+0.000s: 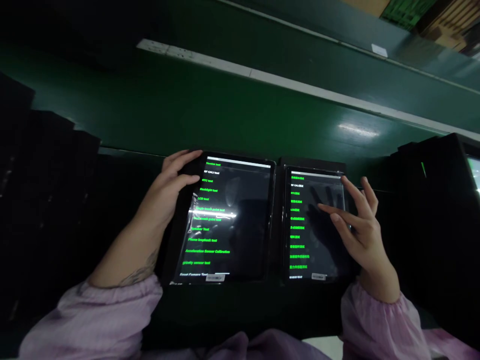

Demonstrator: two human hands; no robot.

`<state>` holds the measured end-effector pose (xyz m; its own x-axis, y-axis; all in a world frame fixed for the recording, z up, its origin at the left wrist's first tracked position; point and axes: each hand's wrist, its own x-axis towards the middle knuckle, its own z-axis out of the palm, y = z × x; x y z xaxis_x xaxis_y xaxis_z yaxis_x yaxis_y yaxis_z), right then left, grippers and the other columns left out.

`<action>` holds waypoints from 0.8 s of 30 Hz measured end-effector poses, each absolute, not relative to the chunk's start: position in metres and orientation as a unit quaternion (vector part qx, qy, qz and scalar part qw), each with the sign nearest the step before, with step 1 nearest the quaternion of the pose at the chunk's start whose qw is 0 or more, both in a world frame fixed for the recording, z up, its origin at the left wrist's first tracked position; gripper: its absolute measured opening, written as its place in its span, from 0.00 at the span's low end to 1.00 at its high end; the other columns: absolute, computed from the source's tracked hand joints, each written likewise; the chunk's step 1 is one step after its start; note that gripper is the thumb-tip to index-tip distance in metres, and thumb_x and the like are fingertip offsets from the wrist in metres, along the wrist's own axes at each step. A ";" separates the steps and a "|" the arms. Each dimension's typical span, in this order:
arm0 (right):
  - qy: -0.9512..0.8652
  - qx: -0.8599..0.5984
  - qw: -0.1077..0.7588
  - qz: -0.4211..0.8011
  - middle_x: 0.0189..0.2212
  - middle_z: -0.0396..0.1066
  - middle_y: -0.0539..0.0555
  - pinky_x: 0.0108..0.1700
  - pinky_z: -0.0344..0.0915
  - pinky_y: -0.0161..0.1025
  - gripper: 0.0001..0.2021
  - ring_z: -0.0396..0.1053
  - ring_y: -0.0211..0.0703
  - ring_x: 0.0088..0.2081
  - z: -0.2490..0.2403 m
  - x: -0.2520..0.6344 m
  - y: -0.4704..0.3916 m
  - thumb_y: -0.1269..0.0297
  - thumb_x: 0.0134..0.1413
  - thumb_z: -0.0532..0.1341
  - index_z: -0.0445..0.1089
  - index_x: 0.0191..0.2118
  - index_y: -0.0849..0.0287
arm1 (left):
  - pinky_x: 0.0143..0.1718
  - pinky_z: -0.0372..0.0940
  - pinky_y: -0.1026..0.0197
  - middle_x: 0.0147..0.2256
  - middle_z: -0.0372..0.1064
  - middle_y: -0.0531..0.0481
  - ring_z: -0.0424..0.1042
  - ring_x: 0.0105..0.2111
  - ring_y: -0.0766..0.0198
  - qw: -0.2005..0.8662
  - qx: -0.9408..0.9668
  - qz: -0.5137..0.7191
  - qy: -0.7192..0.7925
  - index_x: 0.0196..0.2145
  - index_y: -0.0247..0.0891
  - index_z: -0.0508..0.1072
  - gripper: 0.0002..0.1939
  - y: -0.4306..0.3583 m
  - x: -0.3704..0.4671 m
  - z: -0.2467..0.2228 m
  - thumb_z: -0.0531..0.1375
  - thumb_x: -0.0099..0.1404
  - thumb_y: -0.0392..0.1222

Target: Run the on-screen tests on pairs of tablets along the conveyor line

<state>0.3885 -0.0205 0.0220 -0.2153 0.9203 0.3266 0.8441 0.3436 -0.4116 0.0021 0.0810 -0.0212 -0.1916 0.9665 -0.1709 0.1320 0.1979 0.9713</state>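
Note:
Two tablets with protective film lie side by side in front of me, both screens lit with lists of mostly green text. Larger is the left tablet [240, 225], whose list is in English. On the right tablet [318, 235] the lines are mostly in Chinese characters. Both have a small barcode label at the bottom edge. My left hand [170, 182] rests at the upper left edge of the left tablet, thumb and fingers apart. Over the right tablet, my right hand [360, 225] has its fingers spread, one pointing at the screen; whether it touches the glass I cannot tell.
Dark stacked boxes [48, 200] stand along the left. Another dark stack [431, 215] rises at the right, with a lit screen [475, 172] at its edge. Beyond the tablets lies a green work surface [225, 110] crossed by a pale strip [255, 74].

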 end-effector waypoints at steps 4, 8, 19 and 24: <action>-0.778 -0.567 0.258 0.077 0.76 0.52 0.42 0.76 0.50 0.72 0.14 0.40 0.67 0.78 0.021 0.388 -0.022 0.63 0.73 0.60 0.82 0.53 0.46 | 0.77 0.40 0.41 0.64 0.62 0.42 0.52 0.73 0.42 0.471 0.455 0.434 0.618 0.55 0.42 0.80 0.35 0.081 -0.004 -0.021 0.67 0.46 0.43; -0.777 -0.569 0.258 0.072 0.76 0.52 0.44 0.75 0.51 0.72 0.14 0.41 0.66 0.78 0.018 0.388 -0.022 0.62 0.74 0.59 0.82 0.54 0.47 | 0.77 0.44 0.40 0.66 0.60 0.44 0.49 0.74 0.41 0.481 0.483 0.413 0.604 0.57 0.45 0.79 0.35 0.082 -0.011 -0.024 0.67 0.49 0.44; -0.680 -0.632 0.363 0.077 0.67 0.69 0.53 0.69 0.63 0.68 0.16 0.59 0.64 0.72 0.001 0.405 -0.016 0.52 0.74 0.56 0.81 0.54 0.44 | 0.76 0.44 0.39 0.71 0.53 0.49 0.46 0.76 0.42 0.491 0.542 0.358 0.580 0.64 0.54 0.73 0.38 0.080 -0.026 -0.036 0.70 0.55 0.48; -0.562 -0.695 0.439 0.090 0.56 0.78 0.59 0.67 0.67 0.58 0.18 0.73 0.63 0.61 -0.008 0.416 -0.010 0.44 0.68 0.62 0.85 0.46 0.48 | 0.76 0.46 0.41 0.72 0.54 0.45 0.49 0.75 0.43 0.528 0.495 0.386 0.572 0.63 0.48 0.73 0.39 0.080 -0.015 -0.028 0.71 0.52 0.51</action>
